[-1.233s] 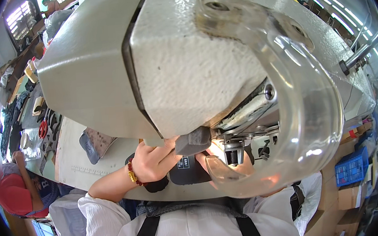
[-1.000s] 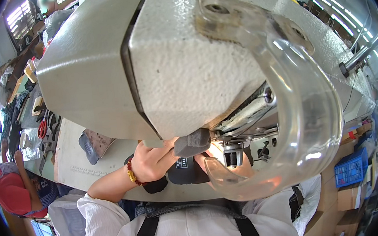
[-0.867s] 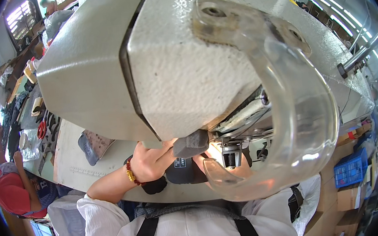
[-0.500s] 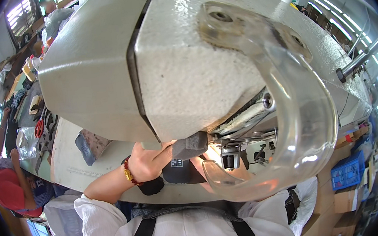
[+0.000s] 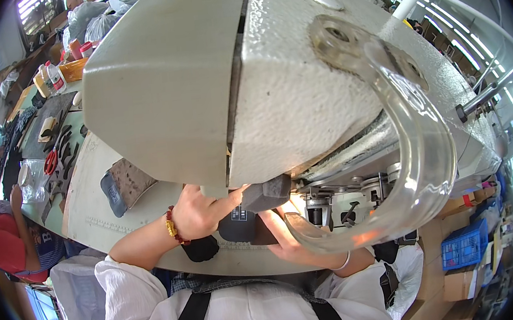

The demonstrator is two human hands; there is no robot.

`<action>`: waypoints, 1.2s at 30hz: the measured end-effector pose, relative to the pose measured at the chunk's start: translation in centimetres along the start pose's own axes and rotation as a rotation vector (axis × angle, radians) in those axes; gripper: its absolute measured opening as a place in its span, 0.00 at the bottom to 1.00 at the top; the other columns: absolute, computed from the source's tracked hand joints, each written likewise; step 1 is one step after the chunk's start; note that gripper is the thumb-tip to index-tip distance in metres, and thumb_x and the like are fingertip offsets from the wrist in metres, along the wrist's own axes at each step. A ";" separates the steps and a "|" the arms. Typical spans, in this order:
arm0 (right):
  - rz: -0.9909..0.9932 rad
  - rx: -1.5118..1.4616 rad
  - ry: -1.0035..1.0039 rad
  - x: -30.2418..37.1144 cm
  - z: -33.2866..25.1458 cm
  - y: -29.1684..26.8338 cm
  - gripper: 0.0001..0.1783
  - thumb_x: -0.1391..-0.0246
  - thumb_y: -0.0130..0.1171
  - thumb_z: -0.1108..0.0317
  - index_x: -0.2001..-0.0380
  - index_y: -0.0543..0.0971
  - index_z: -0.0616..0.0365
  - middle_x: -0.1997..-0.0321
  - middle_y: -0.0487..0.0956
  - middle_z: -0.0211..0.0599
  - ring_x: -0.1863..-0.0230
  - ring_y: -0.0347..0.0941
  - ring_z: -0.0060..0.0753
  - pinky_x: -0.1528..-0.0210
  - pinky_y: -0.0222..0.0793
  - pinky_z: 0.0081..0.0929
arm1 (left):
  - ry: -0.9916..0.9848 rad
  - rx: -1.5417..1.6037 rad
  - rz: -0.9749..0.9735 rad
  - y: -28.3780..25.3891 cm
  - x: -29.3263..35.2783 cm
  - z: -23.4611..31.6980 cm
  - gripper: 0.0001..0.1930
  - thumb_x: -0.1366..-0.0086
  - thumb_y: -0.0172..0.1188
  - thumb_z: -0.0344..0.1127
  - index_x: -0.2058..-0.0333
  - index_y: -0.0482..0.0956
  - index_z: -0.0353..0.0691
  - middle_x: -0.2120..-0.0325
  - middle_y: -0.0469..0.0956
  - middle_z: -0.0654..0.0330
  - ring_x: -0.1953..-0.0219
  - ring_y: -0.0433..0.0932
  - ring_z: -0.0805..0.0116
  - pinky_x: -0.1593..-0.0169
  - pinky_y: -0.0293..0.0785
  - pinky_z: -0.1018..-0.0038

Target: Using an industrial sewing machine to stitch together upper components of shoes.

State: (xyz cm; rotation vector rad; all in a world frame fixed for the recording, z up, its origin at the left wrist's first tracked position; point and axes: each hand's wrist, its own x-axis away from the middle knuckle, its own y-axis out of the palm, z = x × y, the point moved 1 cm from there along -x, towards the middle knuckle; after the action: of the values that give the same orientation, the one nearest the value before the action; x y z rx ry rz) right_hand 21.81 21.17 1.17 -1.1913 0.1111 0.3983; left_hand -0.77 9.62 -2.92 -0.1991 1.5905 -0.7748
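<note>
In front of me stands a large off-white sewing machine (image 5: pixel 318 98) with a clear curved plastic guard (image 5: pixel 420 163). Below its head, a dark cap (image 5: pixel 236 228) with a small white printed label lies between my hands, its far part hidden. My left hand (image 5: pixel 197 214), with a beaded bracelet at the wrist, grips the cap's left side; its forefinger reaches behind a dark grey block (image 5: pixel 269 193) under the machine head. From the right, my right hand (image 5: pixel 289 243) holds the cap's right edge, fingers pointing at the lit needle area. Its fingertips are partly covered.
A brown-and-grey cap (image 5: pixel 126 186) lies on the table at left. Beyond it a second table carries red-handled scissors (image 5: pixel 51 161), dark strips and bottles (image 5: pixel 55 77). A person in red (image 5: pixel 8 242) sits there. A blue crate (image 5: pixel 464 245) stands at right.
My view has shifted, so the machine head sits further right. My right hand, mostly behind the guard before, now shows plainly below it. My left hand stays beside the grey block.
</note>
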 end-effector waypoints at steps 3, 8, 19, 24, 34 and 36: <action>0.058 -0.027 0.013 -0.6 0.0 -1.1 0.26 0.55 0.63 0.62 0.52 0.86 0.64 0.41 0.79 0.46 0.41 0.80 0.48 0.49 0.83 0.61 | 0.008 0.088 -0.019 -0.4 -0.1 0.0 0.21 0.51 0.67 0.25 0.55 0.89 0.37 0.56 0.85 0.52 0.52 0.82 0.51 0.51 0.78 0.57; 0.049 -0.011 0.035 -0.7 0.2 -0.8 0.27 0.53 0.61 0.65 0.49 0.84 0.67 0.40 0.79 0.45 0.41 0.80 0.43 0.49 0.84 0.56 | -0.019 0.125 0.003 -0.2 -0.7 -0.6 0.21 0.53 0.68 0.24 0.56 0.89 0.36 0.53 0.84 0.51 0.51 0.82 0.48 0.49 0.77 0.55; 0.014 0.536 -0.222 0.6 1.1 1.0 0.28 0.39 0.60 0.66 0.39 0.75 0.70 0.36 0.76 0.45 0.34 0.75 0.43 0.31 0.76 0.37 | -0.170 0.397 -0.029 -1.6 -0.8 -1.1 0.27 0.53 0.80 0.31 0.50 0.90 0.42 0.51 0.86 0.53 0.49 0.83 0.50 0.45 0.79 0.59; 0.076 0.474 -0.206 0.3 0.9 0.0 0.26 0.49 0.64 0.73 0.44 0.78 0.65 0.42 0.81 0.41 0.41 0.80 0.35 0.39 0.80 0.34 | -0.080 0.281 -0.208 -3.1 -1.4 -0.8 0.24 0.54 0.78 0.27 0.54 0.90 0.41 0.52 0.88 0.55 0.52 0.85 0.51 0.49 0.81 0.61; 0.424 0.011 0.061 -0.5 -0.5 -0.1 0.15 0.50 0.66 0.72 0.57 0.86 0.55 0.55 0.85 0.34 0.60 0.81 0.24 0.60 0.79 0.28 | 0.293 0.131 0.046 -0.8 -1.0 -2.0 0.14 0.54 0.72 0.28 0.64 0.90 0.40 0.58 0.87 0.55 0.56 0.87 0.57 0.55 0.84 0.62; 0.446 0.091 0.055 -0.7 -1.1 0.2 0.16 0.51 0.67 0.72 0.56 0.87 0.55 0.56 0.84 0.31 0.63 0.79 0.19 0.65 0.76 0.24 | 0.311 0.107 0.084 -1.0 -1.2 -1.8 0.13 0.54 0.71 0.29 0.65 0.89 0.41 0.60 0.87 0.55 0.57 0.87 0.57 0.57 0.84 0.63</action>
State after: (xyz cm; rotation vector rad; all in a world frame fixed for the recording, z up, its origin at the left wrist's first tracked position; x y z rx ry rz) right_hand 21.28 20.01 0.80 -1.0835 0.4436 0.7429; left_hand -2.56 10.13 -1.39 0.0697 1.8304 -0.8527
